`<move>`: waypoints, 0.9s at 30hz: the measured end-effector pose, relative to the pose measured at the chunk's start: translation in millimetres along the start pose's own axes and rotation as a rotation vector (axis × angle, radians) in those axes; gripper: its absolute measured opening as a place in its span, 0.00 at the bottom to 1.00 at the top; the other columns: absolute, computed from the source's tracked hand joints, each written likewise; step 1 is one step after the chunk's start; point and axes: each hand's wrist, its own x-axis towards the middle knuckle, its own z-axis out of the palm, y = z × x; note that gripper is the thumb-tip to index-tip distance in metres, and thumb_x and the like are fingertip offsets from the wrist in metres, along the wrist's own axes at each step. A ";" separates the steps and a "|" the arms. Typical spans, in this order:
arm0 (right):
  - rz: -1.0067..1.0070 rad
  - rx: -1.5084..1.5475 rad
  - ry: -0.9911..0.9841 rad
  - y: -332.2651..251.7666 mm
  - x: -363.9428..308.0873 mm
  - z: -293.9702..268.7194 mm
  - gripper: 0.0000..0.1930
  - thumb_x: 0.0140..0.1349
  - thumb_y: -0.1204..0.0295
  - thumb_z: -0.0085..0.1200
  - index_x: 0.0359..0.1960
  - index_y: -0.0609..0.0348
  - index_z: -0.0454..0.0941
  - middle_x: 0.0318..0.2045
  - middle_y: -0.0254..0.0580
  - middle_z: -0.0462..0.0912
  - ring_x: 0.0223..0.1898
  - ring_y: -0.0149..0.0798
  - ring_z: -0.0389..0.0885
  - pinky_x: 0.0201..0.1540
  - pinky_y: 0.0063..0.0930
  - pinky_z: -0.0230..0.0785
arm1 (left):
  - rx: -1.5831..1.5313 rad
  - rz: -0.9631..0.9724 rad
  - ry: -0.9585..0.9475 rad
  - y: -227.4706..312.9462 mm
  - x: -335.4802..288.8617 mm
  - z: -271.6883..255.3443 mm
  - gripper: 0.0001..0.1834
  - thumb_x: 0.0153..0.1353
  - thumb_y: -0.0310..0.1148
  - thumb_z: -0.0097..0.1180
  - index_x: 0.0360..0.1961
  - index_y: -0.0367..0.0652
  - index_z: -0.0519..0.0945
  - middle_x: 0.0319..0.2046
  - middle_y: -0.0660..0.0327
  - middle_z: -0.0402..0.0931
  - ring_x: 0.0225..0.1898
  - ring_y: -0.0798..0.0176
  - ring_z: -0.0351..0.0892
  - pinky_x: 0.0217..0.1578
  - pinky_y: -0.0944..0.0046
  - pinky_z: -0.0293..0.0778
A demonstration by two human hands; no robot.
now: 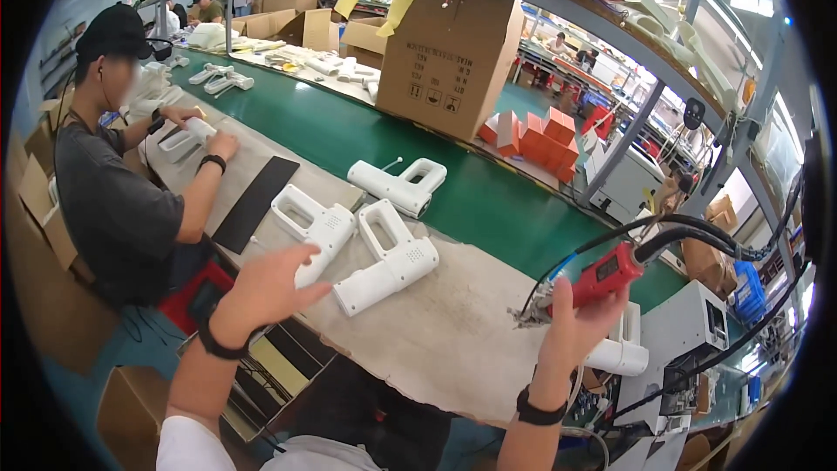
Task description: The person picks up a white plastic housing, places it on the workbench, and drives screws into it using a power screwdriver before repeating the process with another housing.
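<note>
My left hand [266, 292] has its fingers spread beside a white gun-shaped plastic housing [327, 231]; whether the fingertips touch it I cannot tell. Just right of it lies a second white housing [388, 266] with a loop handle and a patch of small holes. Over at the right, my right hand [580, 331] is around a red handheld power tool [602, 275] with a small dark panel, a metal head at its left end and a thick black cable. Behind that hand, another white housing [623, 349] is partly hidden.
A green conveyor belt [497, 201] runs beyond the paper-covered bench [462, 323], with a white housing [397, 183] at its near edge. Orange boxes [540, 144] and a large carton [445, 61] stand behind. A co-worker [122, 174] at left handles a white part. A black strip [255, 205] lies between us.
</note>
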 end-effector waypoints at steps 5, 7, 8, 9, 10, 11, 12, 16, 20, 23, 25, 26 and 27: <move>0.370 0.127 -0.127 13.6 15.9 -11.3 0.21 0.60 0.77 0.56 0.55 0.62 0.66 0.41 0.39 0.77 0.30 0.28 0.76 0.30 0.17 0.68 | 0.350 -0.072 -0.071 2.7 110.7 33.9 0.26 0.51 0.49 0.60 0.47 0.45 0.75 0.38 0.55 0.80 0.42 0.50 0.79 0.42 0.54 0.74; 0.356 0.194 -0.076 4.9 10.6 -12.1 0.19 0.61 0.75 0.55 0.53 0.63 0.67 0.39 0.39 0.77 0.25 0.27 0.74 0.24 0.17 0.65 | 0.408 -0.116 -0.071 -3.3 145.5 59.8 0.25 0.52 0.48 0.60 0.46 0.44 0.75 0.38 0.54 0.80 0.42 0.49 0.79 0.42 0.53 0.74; 0.338 0.263 -0.030 1.5 10.0 -11.7 0.17 0.62 0.73 0.54 0.50 0.63 0.68 0.36 0.38 0.78 0.21 0.25 0.72 0.19 0.17 0.62 | 0.398 -0.122 -0.016 -8.7 159.2 70.4 0.22 0.51 0.45 0.59 0.42 0.42 0.76 0.37 0.52 0.80 0.42 0.49 0.80 0.41 0.52 0.75; 0.330 0.261 -0.028 4.8 11.5 -20.4 0.17 0.62 0.73 0.54 0.50 0.63 0.68 0.36 0.38 0.78 0.21 0.25 0.72 0.19 0.17 0.62 | 0.377 -0.113 0.032 -6.6 174.6 85.8 0.19 0.51 0.41 0.58 0.39 0.40 0.77 0.36 0.51 0.80 0.41 0.49 0.80 0.40 0.51 0.76; 0.374 0.284 -0.092 9.1 12.4 -35.3 0.15 0.63 0.71 0.53 0.49 0.63 0.69 0.32 0.37 0.77 0.19 0.25 0.71 0.18 0.16 0.60 | 0.370 -0.104 0.035 5.7 185.9 99.7 0.19 0.51 0.41 0.58 0.39 0.40 0.77 0.36 0.51 0.80 0.41 0.49 0.80 0.40 0.51 0.76; 0.423 0.303 -0.157 16.2 11.7 -48.6 0.13 0.64 0.70 0.52 0.47 0.63 0.70 0.29 0.35 0.77 0.18 0.24 0.70 0.17 0.16 0.58 | 0.292 -0.071 0.052 22.1 196.9 118.1 0.18 0.50 0.39 0.58 0.39 0.40 0.77 0.36 0.50 0.80 0.41 0.48 0.80 0.40 0.51 0.76; 0.357 0.201 -0.097 21.3 9.4 -57.7 0.12 0.64 0.69 0.52 0.45 0.63 0.71 0.25 0.34 0.75 0.17 0.23 0.68 0.16 0.15 0.55 | 0.214 -0.038 0.069 39.1 207.8 136.1 0.18 0.49 0.38 0.58 0.40 0.39 0.77 0.36 0.49 0.80 0.42 0.47 0.80 0.41 0.51 0.76; 0.378 0.227 0.036 26.3 2.5 -83.9 0.16 0.61 0.70 0.56 0.47 0.63 0.70 0.31 0.40 0.77 0.21 0.28 0.73 0.18 0.18 0.63 | 0.204 0.070 0.204 61.3 253.7 203.2 0.18 0.49 0.36 0.57 0.40 0.37 0.76 0.39 0.50 0.78 0.45 0.46 0.76 0.43 0.48 0.73; 0.325 0.243 0.030 27.9 7.5 -111.9 0.28 0.56 0.70 0.60 0.56 0.63 0.64 0.42 0.46 0.76 0.33 0.38 0.75 0.31 0.28 0.71 | 0.378 0.054 0.330 45.7 297.7 264.4 0.18 0.49 0.36 0.57 0.40 0.39 0.78 0.41 0.55 0.77 0.47 0.50 0.74 0.49 0.48 0.66; 0.201 0.156 0.145 26.5 14.0 -119.7 0.36 0.51 0.73 0.64 0.62 0.58 0.59 0.46 0.44 0.73 0.37 0.41 0.73 0.35 0.32 0.69 | 0.471 0.098 0.145 70.9 322.3 269.6 0.16 0.49 0.36 0.57 0.39 0.42 0.81 0.40 0.57 0.77 0.47 0.52 0.74 0.51 0.49 0.64; 0.203 0.145 0.135 40.9 14.4 -127.3 0.36 0.50 0.72 0.64 0.61 0.56 0.60 0.45 0.47 0.72 0.41 0.44 0.72 0.40 0.38 0.70 | 0.423 0.032 0.115 71.3 333.0 260.1 0.15 0.49 0.35 0.57 0.38 0.42 0.82 0.41 0.55 0.78 0.49 0.51 0.74 0.53 0.45 0.62; 0.198 0.147 0.137 41.0 16.5 -123.7 0.34 0.50 0.70 0.64 0.60 0.57 0.61 0.45 0.48 0.72 0.41 0.45 0.72 0.40 0.38 0.70 | 0.373 -0.046 0.037 71.1 336.6 259.1 0.15 0.49 0.34 0.56 0.39 0.41 0.82 0.43 0.54 0.78 0.49 0.51 0.75 0.55 0.42 0.60; 0.193 0.147 0.138 38.3 17.9 -118.1 0.33 0.50 0.69 0.64 0.58 0.59 0.63 0.44 0.49 0.72 0.41 0.45 0.73 0.40 0.38 0.70 | 0.319 -0.123 -0.040 70.0 338.7 258.3 0.16 0.50 0.33 0.56 0.40 0.40 0.81 0.45 0.53 0.78 0.49 0.51 0.76 0.56 0.39 0.58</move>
